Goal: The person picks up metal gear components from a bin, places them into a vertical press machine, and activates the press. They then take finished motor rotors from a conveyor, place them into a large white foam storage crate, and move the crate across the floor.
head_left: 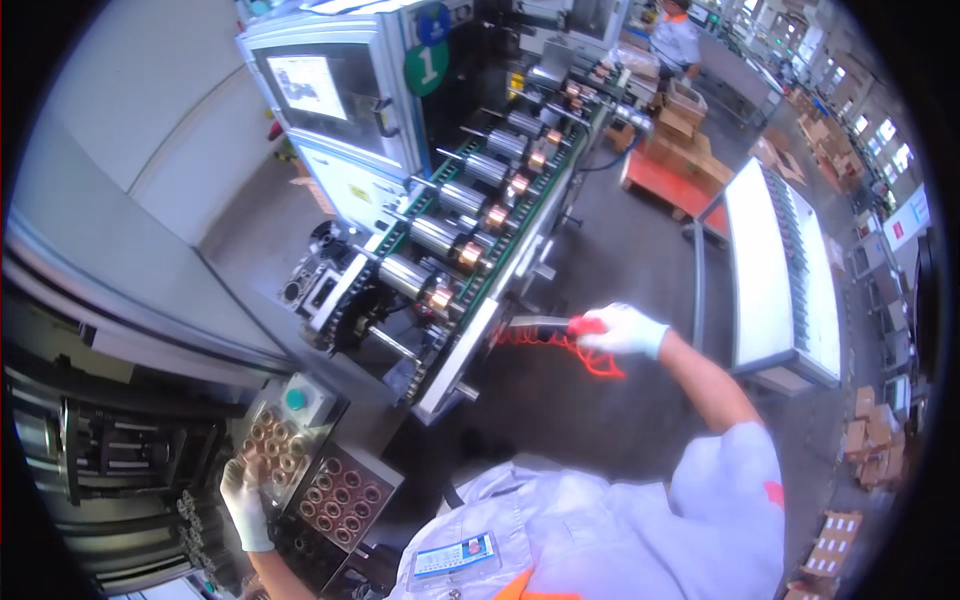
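My right hand (620, 332), in a white glove, is closed around a red air blow gun (585, 326) beside the near end of a conveyor (450, 375). A coiled red hose (600, 362) hangs from the gun. My left hand (243, 500), also gloved in white, reaches to a tray of copper rings (272, 438) at the lower left. Its fingers are drawn together at the tray's edge; anything between them is too small to make out. Closer to me sits a second tray of copper rings (345, 500). Several motor armatures (405, 277) with copper ends lie crosswise along the conveyor.
A machine cabinet with a screen (305, 88) stands behind the conveyor. On the right is a white slanted rack (790, 270). Cardboard boxes (690, 155) rest on a red pallet farther back, near another person (675, 42). A green button box (305, 398) adjoins the trays.
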`<act>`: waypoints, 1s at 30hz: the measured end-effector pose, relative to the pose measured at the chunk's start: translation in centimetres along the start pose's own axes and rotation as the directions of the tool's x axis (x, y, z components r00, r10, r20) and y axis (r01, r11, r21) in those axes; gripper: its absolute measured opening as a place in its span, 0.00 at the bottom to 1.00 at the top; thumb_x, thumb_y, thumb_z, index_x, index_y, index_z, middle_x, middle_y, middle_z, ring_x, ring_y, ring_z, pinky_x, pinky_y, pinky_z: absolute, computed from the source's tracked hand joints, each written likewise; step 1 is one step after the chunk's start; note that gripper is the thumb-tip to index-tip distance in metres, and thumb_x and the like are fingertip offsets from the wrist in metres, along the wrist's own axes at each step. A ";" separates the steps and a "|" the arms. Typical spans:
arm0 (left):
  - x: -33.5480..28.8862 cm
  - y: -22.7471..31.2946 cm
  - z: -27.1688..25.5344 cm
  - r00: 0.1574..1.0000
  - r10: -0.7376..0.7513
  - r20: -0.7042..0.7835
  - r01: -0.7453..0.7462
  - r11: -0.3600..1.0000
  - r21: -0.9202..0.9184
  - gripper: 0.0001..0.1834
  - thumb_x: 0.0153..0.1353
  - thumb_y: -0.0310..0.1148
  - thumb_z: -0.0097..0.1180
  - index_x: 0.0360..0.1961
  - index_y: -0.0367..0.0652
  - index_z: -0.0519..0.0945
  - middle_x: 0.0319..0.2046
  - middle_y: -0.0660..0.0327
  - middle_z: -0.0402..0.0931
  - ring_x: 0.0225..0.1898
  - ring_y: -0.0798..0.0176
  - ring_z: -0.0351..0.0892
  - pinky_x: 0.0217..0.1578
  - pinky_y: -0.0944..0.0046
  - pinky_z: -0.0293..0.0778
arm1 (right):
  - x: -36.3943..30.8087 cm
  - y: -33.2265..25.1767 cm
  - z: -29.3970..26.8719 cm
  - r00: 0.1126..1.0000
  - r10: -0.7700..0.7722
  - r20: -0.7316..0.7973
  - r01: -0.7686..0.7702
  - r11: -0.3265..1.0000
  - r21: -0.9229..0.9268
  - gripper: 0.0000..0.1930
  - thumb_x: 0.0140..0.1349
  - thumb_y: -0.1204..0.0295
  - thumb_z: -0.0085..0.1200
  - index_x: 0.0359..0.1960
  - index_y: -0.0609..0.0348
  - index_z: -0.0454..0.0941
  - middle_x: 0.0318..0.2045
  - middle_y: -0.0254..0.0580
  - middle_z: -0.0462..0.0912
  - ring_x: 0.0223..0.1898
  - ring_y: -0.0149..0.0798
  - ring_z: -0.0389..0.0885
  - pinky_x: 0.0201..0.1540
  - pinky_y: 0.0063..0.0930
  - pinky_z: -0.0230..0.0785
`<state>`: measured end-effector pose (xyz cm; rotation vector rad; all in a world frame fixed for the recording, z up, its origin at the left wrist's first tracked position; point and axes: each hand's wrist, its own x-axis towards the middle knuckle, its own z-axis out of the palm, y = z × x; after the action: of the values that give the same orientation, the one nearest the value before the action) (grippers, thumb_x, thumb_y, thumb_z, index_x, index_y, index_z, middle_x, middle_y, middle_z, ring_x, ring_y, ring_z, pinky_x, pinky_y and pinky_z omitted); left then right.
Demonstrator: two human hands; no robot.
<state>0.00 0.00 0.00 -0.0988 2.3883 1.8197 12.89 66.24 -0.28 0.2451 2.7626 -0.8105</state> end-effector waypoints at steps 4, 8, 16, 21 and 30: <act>5.2 3.4 6.4 0.996 0.066 0.062 -0.050 0.971 -0.236 0.12 0.68 0.35 0.62 0.46 0.36 0.81 0.40 0.62 0.83 0.38 0.69 0.82 0.42 0.69 0.76 | 2.5 4.2 -1.8 0.861 0.382 -0.336 -0.191 0.855 0.483 0.15 0.64 0.57 0.58 0.34 0.58 0.79 0.21 0.32 0.77 0.24 0.29 0.75 0.27 0.30 0.68; 6.0 4.7 16.3 0.969 0.072 0.237 0.038 0.903 -0.429 0.17 0.64 0.36 0.67 0.48 0.36 0.80 0.43 0.59 0.84 0.42 0.65 0.83 0.49 0.64 0.79 | 1.9 11.5 -8.1 0.702 0.562 -0.438 -0.167 0.728 0.665 0.14 0.65 0.59 0.58 0.33 0.57 0.77 0.20 0.27 0.73 0.21 0.27 0.68 0.25 0.29 0.64; 6.9 10.4 33.9 0.975 0.118 0.189 -0.069 0.967 -0.247 0.23 0.62 0.44 0.69 0.44 0.33 0.82 0.38 0.59 0.83 0.38 0.66 0.82 0.43 0.65 0.79 | 7.5 32.0 -19.6 0.681 0.542 -0.492 -0.150 0.761 0.631 0.15 0.65 0.57 0.60 0.34 0.56 0.76 0.18 0.29 0.75 0.16 0.25 0.72 0.20 0.24 0.64; 5.3 11.4 44.1 0.996 0.048 0.078 -0.027 0.968 -0.249 0.19 0.66 0.45 0.64 0.39 0.36 0.78 0.25 0.66 0.75 0.25 0.69 0.79 0.30 0.65 0.82 | 16.9 37.4 -27.8 0.902 0.271 -0.335 -0.048 0.836 0.547 0.15 0.66 0.56 0.58 0.33 0.56 0.77 0.19 0.29 0.74 0.18 0.24 0.72 0.21 0.24 0.66; 0.7 19.4 55.2 0.958 -0.257 -0.131 0.257 0.966 -0.016 0.13 0.71 0.40 0.59 0.44 0.40 0.82 0.29 0.71 0.77 0.24 0.79 0.67 0.28 0.75 0.69 | 36.7 53.4 -40.8 0.682 0.370 -0.631 0.016 0.855 0.518 0.21 0.60 0.53 0.59 0.29 0.63 0.81 0.19 0.40 0.80 0.21 0.37 0.81 0.23 0.38 0.72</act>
<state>0.49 58.33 4.05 -0.5203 2.3301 1.7388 -17.72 136.37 -4.63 1.1591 3.0377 -1.6453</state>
